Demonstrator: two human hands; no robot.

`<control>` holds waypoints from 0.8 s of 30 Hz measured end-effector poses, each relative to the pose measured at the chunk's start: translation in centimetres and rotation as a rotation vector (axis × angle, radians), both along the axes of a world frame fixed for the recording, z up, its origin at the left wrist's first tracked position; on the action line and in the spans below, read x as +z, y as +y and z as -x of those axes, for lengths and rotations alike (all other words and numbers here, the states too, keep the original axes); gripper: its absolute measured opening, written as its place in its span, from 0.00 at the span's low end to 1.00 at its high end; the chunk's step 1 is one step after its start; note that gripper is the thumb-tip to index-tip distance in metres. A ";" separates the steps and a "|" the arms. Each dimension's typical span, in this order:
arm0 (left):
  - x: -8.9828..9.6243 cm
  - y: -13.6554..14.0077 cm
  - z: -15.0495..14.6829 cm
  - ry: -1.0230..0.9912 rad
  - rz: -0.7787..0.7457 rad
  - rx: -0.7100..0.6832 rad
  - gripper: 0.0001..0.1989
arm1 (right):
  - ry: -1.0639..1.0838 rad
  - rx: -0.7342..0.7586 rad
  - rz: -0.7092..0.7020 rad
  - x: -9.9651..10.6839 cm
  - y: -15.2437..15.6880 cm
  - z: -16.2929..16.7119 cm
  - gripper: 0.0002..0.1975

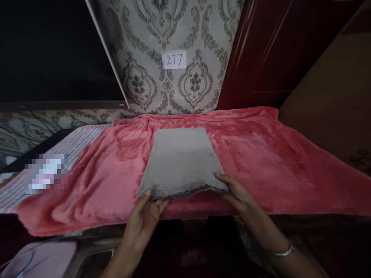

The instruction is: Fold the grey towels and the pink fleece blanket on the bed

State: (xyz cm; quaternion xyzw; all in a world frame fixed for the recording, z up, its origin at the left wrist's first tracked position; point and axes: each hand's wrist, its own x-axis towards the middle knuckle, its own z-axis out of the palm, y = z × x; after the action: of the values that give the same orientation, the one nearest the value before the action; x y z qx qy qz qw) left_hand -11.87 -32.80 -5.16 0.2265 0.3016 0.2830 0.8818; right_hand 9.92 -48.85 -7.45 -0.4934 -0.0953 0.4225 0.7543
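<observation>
A grey cloth, perhaps a towel, lies flat in a near-rectangle on the pink plush blanket. Its near edge is raised a little, dark and fuzzy along the underside. My left hand pinches the near left corner, thumb on top and fingers curled below. At the near right corner, my right hand grips the cloth the same way, with some fingers hidden beneath it. A silver bracelet circles my right wrist.
A striped cloth shows under the blanket at left, with a blurred-out item on it. Behind stand a dark screen, a patterned wall with a "277" label, and a dark red wooden panel. A pinkish seat is at lower left.
</observation>
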 end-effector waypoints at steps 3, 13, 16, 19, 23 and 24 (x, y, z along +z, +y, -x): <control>-0.6 -1.3 -1.2 -0.041 0.099 -0.077 0.24 | 0.063 0.001 -0.019 0.4 0.4 0.2 0.16; 0.7 -2.6 -5.6 0.063 0.103 0.109 0.32 | 0.009 0.104 -0.015 -1.4 -0.6 -0.3 0.14; 1.3 -2.2 -5.5 0.081 -0.001 0.116 0.35 | -0.016 0.125 -0.043 -1.4 -0.4 -1.1 0.14; 2.2 -1.2 -4.0 0.075 -0.096 0.124 0.36 | -0.002 0.148 -0.139 -1.0 0.8 -2.3 0.13; 3.0 1.3 1.2 0.131 -0.196 0.170 0.31 | 0.151 0.161 -0.144 -0.3 3.4 -4.0 0.09; 3.2 2.0 3.0 0.171 -0.213 0.186 0.28 | 0.173 0.157 -0.135 -0.2 4.1 -4.4 0.08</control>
State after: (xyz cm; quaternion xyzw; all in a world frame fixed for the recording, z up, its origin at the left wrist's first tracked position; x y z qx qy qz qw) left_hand -14.87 -30.81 -1.99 0.3130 0.3638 0.3735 0.7938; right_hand 14.32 -44.75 -7.62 -0.3945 -0.0965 0.5138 0.7556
